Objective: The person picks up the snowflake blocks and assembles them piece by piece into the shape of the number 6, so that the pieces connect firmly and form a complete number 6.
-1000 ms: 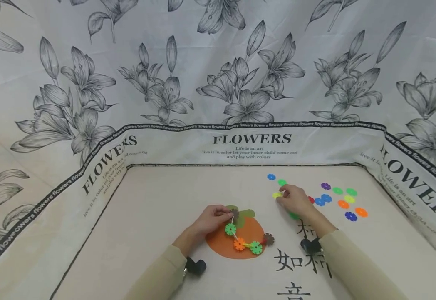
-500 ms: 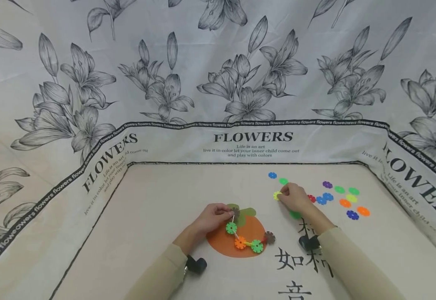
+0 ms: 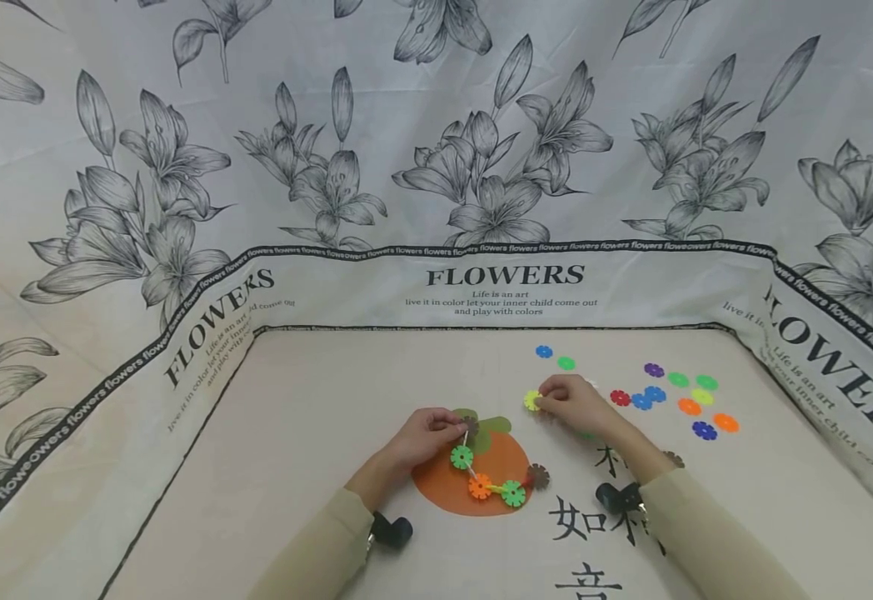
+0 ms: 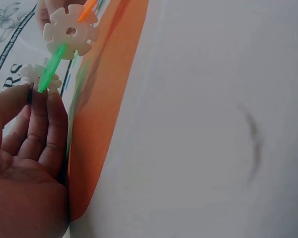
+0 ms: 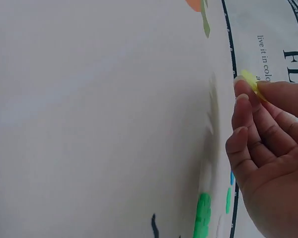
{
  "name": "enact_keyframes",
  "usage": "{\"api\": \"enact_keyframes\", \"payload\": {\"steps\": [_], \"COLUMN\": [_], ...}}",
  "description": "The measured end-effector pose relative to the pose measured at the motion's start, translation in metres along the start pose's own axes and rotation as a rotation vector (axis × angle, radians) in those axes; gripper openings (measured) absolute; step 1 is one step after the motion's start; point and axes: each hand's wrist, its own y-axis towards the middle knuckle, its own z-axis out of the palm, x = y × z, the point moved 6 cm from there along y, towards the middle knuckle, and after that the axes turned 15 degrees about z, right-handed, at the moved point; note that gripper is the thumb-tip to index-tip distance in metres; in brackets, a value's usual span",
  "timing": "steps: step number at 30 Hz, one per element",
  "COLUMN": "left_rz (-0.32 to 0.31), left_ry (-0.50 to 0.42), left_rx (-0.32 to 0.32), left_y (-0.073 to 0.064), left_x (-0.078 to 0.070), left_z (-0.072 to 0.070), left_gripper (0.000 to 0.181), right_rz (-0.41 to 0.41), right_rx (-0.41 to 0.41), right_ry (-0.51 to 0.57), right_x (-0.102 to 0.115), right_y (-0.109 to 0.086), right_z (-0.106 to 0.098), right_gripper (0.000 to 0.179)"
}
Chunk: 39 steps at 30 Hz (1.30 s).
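Note:
My left hand (image 3: 423, 437) pinches the end of a chain of interlocked snowflake discs, at a dark brown disc (image 3: 471, 426). From there the chain runs down over an orange persimmon print, with a green disc (image 3: 462, 457), an orange disc (image 3: 479, 487), another green disc (image 3: 513, 493) and a brown disc (image 3: 538, 476) at its far end. In the left wrist view, a white disc (image 4: 82, 38) and an edge-on green disc (image 4: 52, 68) show above the fingertips. Between thumb and fingertips, my right hand (image 3: 577, 402) holds a yellow snowflake disc (image 3: 531, 401), apart from the chain.
Loose snowflake discs lie at the back right, among them red (image 3: 620, 398), purple (image 3: 654, 370), orange (image 3: 725, 423) and dark blue (image 3: 704, 431). A blue disc (image 3: 544, 352) lies farther back. A brown disc (image 3: 674, 459) is partly hidden by my right arm. Upright floral cloth (image 3: 511, 287) borders the table.
My right hand has moved left toward the chain, carrying the yellow disc. The red disc behind it shows more fully now. My left hand keeps its hold on the chain in place.

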Motion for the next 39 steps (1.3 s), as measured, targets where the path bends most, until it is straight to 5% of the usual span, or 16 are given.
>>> {"api": "enact_keyframes", "payload": {"steps": [17, 29, 39], "left_rz": [-0.013, -0.009, -0.012], "left_ry": [0.002, -0.011, -0.006], "left_rx": [-0.003, 0.001, 0.002], "left_y": [-0.002, -0.001, -0.002], "left_x": [-0.002, -0.002, -0.005], "left_z": [-0.001, -0.001, 0.0], "left_gripper": [0.019, 0.019, 0.02], "right_rz": [-0.181, -0.219, -0.238], "right_rx": [0.138, 0.173, 0.124], "right_ry": [0.11, 0.072, 0.015], "right_x": [0.03, 0.042, 0.047], "right_y": [-0.014, -0.019, -0.02], "right_z": [0.031, 0.052, 0.057], "right_gripper": [0.014, 0.013, 0.012]}}
